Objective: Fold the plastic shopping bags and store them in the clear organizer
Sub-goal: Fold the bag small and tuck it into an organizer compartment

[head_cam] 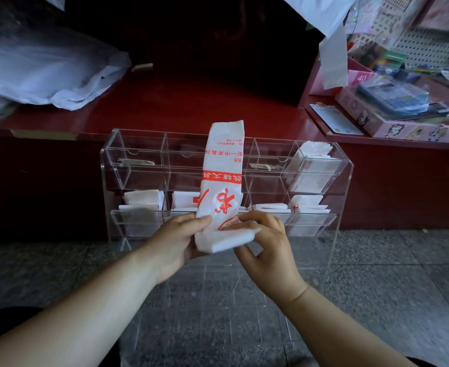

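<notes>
Left hand (177,241) and right hand (267,243) pinch the long white red-printed plastic bag strip's (222,181) bottom fold; crease flat, roll upward evenly.

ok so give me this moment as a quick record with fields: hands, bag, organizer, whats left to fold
bag in hand: white bag with red print, folded into a long strip, held upright in front of the organizer
left hand: grips the strip's lower end
right hand: pinches the turned-up bottom fold
organizer: clear, two rows of four compartments
top row: folded bags in the rightmost compartment only
bottom row: folded bags in all four
left to fold: loose bags piled on the red counter, far left
</notes>
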{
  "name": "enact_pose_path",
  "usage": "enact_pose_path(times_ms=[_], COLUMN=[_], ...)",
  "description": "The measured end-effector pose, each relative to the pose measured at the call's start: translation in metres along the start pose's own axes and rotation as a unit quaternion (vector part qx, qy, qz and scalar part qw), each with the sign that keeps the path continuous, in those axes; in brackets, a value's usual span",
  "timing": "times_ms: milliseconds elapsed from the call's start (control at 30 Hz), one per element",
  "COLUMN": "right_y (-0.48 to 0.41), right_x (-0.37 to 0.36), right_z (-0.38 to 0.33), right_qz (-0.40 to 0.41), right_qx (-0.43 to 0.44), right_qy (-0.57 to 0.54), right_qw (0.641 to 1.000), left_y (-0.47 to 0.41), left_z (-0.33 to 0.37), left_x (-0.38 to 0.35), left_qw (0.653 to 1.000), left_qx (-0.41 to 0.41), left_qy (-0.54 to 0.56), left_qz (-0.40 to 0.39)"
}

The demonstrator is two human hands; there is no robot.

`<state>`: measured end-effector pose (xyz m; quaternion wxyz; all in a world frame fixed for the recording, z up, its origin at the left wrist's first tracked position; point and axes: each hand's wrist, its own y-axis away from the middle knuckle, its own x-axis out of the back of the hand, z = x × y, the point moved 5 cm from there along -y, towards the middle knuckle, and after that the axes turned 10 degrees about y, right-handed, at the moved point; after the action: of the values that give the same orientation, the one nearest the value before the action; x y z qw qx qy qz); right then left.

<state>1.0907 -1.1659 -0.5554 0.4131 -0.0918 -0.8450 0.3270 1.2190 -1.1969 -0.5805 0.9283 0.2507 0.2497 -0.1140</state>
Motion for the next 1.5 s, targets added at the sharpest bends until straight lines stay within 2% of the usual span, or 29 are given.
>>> enact_pose_path(times_ms=[133, 267, 367, 500, 667, 833, 1033, 1100, 1167, 1233, 1300, 1367, 1433, 1500], right_y=[-0.001, -0.004, -0.006, -0.005, -0.007, -0.006, -0.004, -0.004, -0.005, -0.007, -0.01, -0.007, -0.006, -0.004], right_x=[-0.002, -0.006, -0.008, -0.011, -0.011, -0.012, -0.016, -0.015, -0.009, 0.002, 0.008, 0.004, -0.001, -0.003], right_z=[0.01, 0.019, 0.019, 0.015, 0.011, 0.013, 0.011, 0.006, 0.005, 0.008, 0.009, 0.006, -0.004, -0.014], right_qz=[-0.047, -0.048, -0.058, -0.078, -0.119, -0.142, -0.186, -0.184, -0.145, -0.097, -0.07, -0.075, -0.072, -0.034], right_qx=[-0.201, -0.256, -0.259, -0.254, -0.241, -0.245, -0.232, -0.226, -0.231, -0.181, -0.05, 0.078, 0.15, 0.185], right_qy=[-0.094, -0.114, -0.107, -0.11, -0.116, -0.099, -0.074, -0.112, -0.166, -0.11, 0.039, 0.157, 0.185, 0.17], right_qw=[0.974, 0.959, 0.958, 0.958, 0.956, 0.954, 0.952, 0.95, 0.948, 0.973, 0.996, 0.982, 0.969, 0.967], left_y=[0.002, 0.004, 0.005, 0.004, 0.002, 0.002, -0.003, -0.003, -0.002, 0.001, 0.005, 0.008, 0.011, 0.011], left_z=[-0.004, -0.006, -0.005, -0.005, -0.003, -0.003, 0.003, 0.009, 0.013, 0.016, 0.017, 0.017, 0.015, 0.013], left_x=[-0.008, -0.012, -0.012, -0.006, -0.003, -0.003, 0.002, 0.004, 0.005, 0.006, 0.005, 0.002, -0.001, -0.001], left_qw=[1.0, 0.998, 0.998, 0.995, 0.991, 0.986, 0.991, 0.99, 0.991, 0.993, 0.995, 0.996, 0.998, 0.999], left_qx=[0.007, 0.011, -0.021, -0.079, -0.102, -0.113, -0.094, -0.097, -0.096, -0.085, -0.066, -0.048, -0.033, -0.026], left_qy=[-0.006, 0.02, -0.011, -0.06, -0.071, -0.105, -0.023, -0.006, -0.003, -0.01, -0.038, -0.061, -0.041, -0.029], left_qz=[-0.028, -0.051, -0.059, -0.002, 0.045, 0.058, 0.09, 0.098, 0.094, 0.086, 0.065, 0.039, 0.018, 0.011])
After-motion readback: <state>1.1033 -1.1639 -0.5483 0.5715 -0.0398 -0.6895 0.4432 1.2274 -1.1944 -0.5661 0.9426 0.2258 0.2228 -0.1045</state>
